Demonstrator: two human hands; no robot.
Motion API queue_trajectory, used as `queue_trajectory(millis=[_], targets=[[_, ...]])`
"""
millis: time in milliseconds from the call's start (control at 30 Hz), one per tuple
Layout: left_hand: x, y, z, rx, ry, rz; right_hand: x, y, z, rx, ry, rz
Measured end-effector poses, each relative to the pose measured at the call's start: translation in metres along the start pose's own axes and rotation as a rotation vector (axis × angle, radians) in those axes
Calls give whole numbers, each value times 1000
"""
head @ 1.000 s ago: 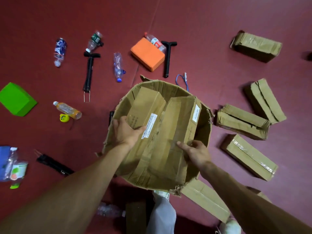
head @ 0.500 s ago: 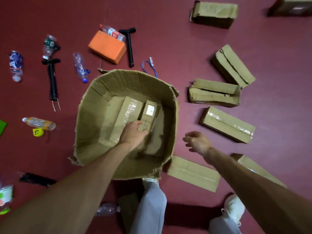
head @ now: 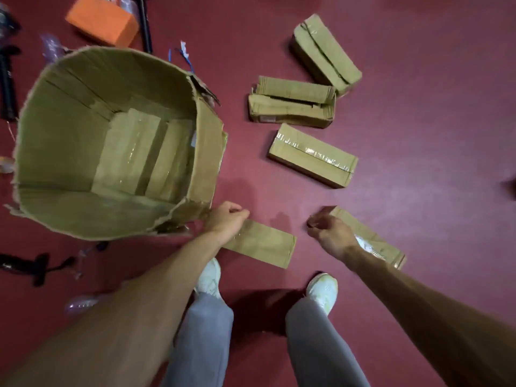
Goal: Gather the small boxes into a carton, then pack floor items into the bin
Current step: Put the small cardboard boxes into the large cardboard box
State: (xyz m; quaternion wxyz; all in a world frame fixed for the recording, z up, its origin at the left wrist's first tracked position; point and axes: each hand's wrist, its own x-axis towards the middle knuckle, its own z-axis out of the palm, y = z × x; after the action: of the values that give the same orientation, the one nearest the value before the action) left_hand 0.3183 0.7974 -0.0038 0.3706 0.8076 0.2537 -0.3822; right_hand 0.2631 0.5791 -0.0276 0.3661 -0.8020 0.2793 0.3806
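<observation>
A big open carton (head: 207, 152) stands on the red floor at left, with two small brown boxes (head: 129, 152) (head: 171, 157) lying flat at its bottom. My left hand (head: 226, 219) curls over the left end of a small box (head: 264, 243) lying just right of the carton's torn corner. The fingers of my right hand (head: 332, 233) close on the upper end of another small box (head: 374, 241) on the floor. Three more small boxes lie farther away: a taped one (head: 312, 155), a crushed one (head: 293, 103) and a slanted one (head: 325, 53).
An orange block (head: 103, 18), a black tool (head: 145, 26) and a blue cord (head: 183, 55) lie beyond the carton. Black tools (head: 7, 79) (head: 36, 265) and a clear bottle (head: 81, 303) sit at the left. My shoes (head: 209, 275) (head: 322, 289) stand just below the boxes.
My left hand came out of the carton, leaving two boxes inside, and dropped to a floor box. My right hand moved down-right onto another box. The view swung right.
</observation>
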Motion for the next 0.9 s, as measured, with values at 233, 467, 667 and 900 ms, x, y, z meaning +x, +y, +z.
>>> queue_trajectory(millis=[233, 467, 667, 900], targets=[[68, -115, 82, -165, 136, -290, 76, 49, 80, -136, -30, -68], [149, -206, 145, -353, 72, -473, 170, 78, 164, -250, 12, -151], [173, -199, 172, -609, 131, -364, 184, 111, 194, -301, 39, -95], [154, -140, 196, -407, 67, -175, 150, 152, 158, 176, 49, 49]])
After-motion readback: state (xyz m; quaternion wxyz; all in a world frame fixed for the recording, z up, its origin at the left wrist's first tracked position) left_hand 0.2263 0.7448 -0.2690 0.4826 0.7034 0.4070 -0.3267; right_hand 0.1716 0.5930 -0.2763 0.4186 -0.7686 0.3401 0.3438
